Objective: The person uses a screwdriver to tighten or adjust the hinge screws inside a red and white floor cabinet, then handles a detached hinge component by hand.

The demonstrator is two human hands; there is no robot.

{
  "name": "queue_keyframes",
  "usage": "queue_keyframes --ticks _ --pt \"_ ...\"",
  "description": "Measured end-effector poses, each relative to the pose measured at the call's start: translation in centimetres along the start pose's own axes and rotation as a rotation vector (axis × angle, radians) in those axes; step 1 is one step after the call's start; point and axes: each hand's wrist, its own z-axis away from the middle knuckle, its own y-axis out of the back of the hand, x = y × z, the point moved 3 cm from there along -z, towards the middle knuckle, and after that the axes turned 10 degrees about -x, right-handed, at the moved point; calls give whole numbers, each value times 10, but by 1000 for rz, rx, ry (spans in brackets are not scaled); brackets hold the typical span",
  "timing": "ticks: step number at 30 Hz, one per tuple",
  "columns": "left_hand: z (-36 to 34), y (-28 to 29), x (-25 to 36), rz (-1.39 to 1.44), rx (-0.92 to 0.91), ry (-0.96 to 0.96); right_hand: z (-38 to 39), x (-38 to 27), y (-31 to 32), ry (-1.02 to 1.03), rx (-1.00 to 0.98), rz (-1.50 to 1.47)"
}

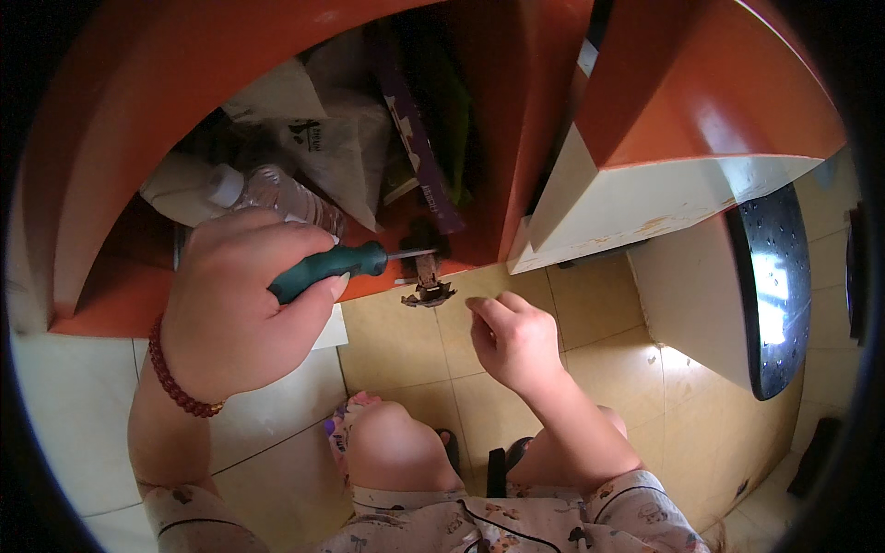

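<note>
My left hand (235, 309), with a dark red bead bracelet on its wrist, is closed around the green handle of a screwdriver (324, 269). The thin metal shaft points right, and its tip lies over a rusty brown metal hinge (427, 281). That hinge sits at the front edge of the orange-red cabinet (120, 304) and juts out over the floor. Just right of the hinge, apart from it, hovers my right hand (518, 339). Its fingers are curled in and pressed together; whatever they may hold is hidden.
Inside the cabinet lie a clear plastic bottle (281, 195) with a white cap, plastic bags (341, 147) and a purple strip-shaped package (419, 147). An orange-red and white cabinet door (636, 207) stands at the right, beside a white object with a glossy black top (779, 295). Tiles cover the floor (396, 350).
</note>
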Motion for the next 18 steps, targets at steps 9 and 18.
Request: queue_keyframes --ticks 9,18 --pt "-24 2 28 -258 -162 -37 23 15 -16 -89 -103 -177" --pt "-54 2 47 -376 -282 -238 21 11 -17 -21 -73 -252"
